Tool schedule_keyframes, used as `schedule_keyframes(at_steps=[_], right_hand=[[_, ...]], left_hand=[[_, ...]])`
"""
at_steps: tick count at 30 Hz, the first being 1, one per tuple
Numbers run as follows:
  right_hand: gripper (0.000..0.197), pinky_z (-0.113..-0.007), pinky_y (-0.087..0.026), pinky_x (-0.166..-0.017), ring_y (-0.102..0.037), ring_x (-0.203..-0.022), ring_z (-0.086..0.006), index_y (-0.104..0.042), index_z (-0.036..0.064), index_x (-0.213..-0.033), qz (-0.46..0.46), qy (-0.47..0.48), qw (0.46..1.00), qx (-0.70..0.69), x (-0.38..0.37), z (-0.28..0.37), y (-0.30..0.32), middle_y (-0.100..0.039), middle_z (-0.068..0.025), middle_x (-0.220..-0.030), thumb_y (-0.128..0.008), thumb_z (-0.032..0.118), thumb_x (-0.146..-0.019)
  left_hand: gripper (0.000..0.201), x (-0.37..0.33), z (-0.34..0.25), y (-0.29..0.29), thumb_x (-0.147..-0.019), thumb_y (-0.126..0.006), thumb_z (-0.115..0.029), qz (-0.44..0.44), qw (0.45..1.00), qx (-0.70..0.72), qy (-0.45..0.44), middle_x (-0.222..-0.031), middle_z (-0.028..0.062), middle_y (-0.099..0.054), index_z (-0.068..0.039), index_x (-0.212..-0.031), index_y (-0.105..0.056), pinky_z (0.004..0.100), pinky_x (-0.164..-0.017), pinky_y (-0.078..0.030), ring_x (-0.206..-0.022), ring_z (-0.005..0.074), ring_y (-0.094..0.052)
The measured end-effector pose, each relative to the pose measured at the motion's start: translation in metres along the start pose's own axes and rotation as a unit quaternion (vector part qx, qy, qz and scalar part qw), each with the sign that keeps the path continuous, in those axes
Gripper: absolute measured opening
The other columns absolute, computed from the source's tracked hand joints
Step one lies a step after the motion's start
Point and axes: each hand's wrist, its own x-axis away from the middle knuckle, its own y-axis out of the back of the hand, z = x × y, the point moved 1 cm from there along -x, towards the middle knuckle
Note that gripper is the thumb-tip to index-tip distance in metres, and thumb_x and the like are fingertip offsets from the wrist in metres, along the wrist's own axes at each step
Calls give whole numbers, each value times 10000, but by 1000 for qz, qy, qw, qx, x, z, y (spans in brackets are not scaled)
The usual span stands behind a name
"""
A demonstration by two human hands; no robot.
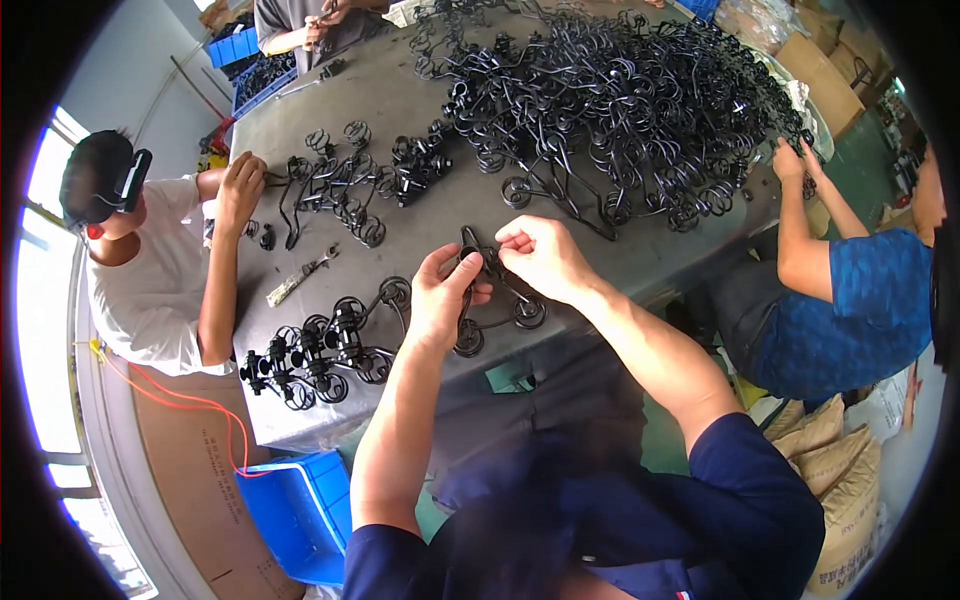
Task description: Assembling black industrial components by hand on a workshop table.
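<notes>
Near the table's front edge, my left hand (443, 292) grips a black coiled wire spring (528, 312), its fingers and thumb closed round the middle. Looped ends of the spring hang below and to the right of that hand. My right hand (545, 258) is pinched at the spring's upper part, close to the left fingertips. Whatever small piece sits between the right fingertips is hidden. To the left of my left hand lies a row of similar springs with black fittings (315, 345).
A large heap of black wire springs (620, 110) covers the far right of the grey table (400, 240). A smaller pile (345, 185) and a wrapped-handle tool (300, 277) lie left. Co-workers stand left, right and far. A blue bin (300, 510) stands below the table's left end.
</notes>
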Motion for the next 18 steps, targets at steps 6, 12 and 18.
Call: schedule_keyframes(at_steps=[6, 12, 18], right_hand=[[217, -251, -532, -690, -618, -744, -90, -640, -1, -1082, -42, 29, 997, -65, 29, 12, -14, -688, -64, -903, -643, 6, -866], [351, -323, -541, -743, -642, -843, -235, -595, -5, -1179, -135, 175, 974, 57, 44, 15, -28, -648, -146, -1072, -608, -32, -829], [383, -274, -517, -703, -613, -822, -98, -533, -9, -1262, -54, 64, 994, -66, 29, -1, -6, -670, -86, -1048, -571, -18, -881]], left_hand=[[512, -3, 0, -4, -906, -666, -139, 16, 999, -46, -10, -954, 132, -649, 61, -1316, -433, 304, -638, -560, -725, 190, -658], [503, -9, -10, -3, -919, -644, -260, 106, 993, -20, 47, -971, 100, -631, 40, -1279, -463, 280, -522, -483, -665, 163, -616], [520, -7, -14, -6, -874, -703, -262, 70, 994, -35, 81, -905, 74, -602, 18, -1259, -495, 255, -413, -316, -521, 110, -472]])
